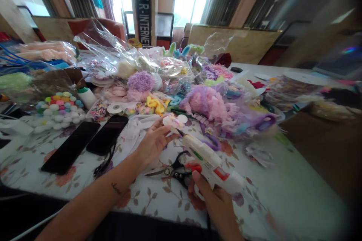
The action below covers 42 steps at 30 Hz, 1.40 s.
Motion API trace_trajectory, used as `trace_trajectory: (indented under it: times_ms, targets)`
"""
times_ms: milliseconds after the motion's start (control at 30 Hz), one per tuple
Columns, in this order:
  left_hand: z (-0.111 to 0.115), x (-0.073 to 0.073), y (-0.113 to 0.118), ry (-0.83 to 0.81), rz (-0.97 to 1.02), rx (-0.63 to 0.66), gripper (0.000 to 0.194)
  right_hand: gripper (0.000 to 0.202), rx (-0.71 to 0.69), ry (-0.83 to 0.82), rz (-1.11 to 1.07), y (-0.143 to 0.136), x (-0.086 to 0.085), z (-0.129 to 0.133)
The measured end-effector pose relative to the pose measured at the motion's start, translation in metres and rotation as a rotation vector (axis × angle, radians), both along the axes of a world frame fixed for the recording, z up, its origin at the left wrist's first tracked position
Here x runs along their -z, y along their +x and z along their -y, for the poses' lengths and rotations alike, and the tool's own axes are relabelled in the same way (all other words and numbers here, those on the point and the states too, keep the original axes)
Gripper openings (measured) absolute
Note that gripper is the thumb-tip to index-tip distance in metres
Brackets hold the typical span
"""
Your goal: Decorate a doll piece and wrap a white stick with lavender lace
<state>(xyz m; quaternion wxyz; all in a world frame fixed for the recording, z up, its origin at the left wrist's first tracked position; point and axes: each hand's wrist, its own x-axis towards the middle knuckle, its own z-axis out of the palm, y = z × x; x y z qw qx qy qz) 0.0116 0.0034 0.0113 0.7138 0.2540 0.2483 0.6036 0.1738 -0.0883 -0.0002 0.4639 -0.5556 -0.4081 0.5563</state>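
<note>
My right hand (213,199) is wrapped round the handle of a white glue gun (207,160) with a red trigger. Its dark nozzle points up and left, close to a small pale craft piece with pink and yellow bits (173,121). That piece is pinched in the fingers of my left hand (154,139); its exact kind is too blurred to tell. Whether the nozzle touches it I cannot tell. Black-handled scissors (169,172) lie on the flowered tablecloth below, partly behind the glue gun.
Two black phones (70,148) lie at the left, near a bag of pom-poms (60,111). A heap of plastic bags, pink and purple fluffy yarn (205,101) and a ribbon spool (115,109) fills the back. At the right stands a brown cardboard box (325,135).
</note>
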Motion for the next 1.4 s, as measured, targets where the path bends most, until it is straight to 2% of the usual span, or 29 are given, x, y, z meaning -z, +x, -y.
trace_trajectory:
  times_ms: [133,267,433,1400]
  targets:
    - [-0.0003,0.0032,-0.0003,-0.009,0.043,-0.022,0.047,0.045,0.005,0.026,0.001,-0.0013,-0.0014,0.0005]
    - [0.0017,0.0018,0.001,0.007,0.036,-0.008,0.053,0.044,0.02,0.039,0.031,-0.0019,-0.0006,0.0003]
    - [0.0038,-0.002,0.0023,-0.005,0.017,-0.013,0.053,0.044,0.017,0.041,0.051,-0.0025,0.0005,-0.0002]
    - [0.004,-0.0018,0.0028,0.035,-0.006,0.008,0.049,0.044,0.02,0.015,0.028,-0.0019,0.0078,-0.0015]
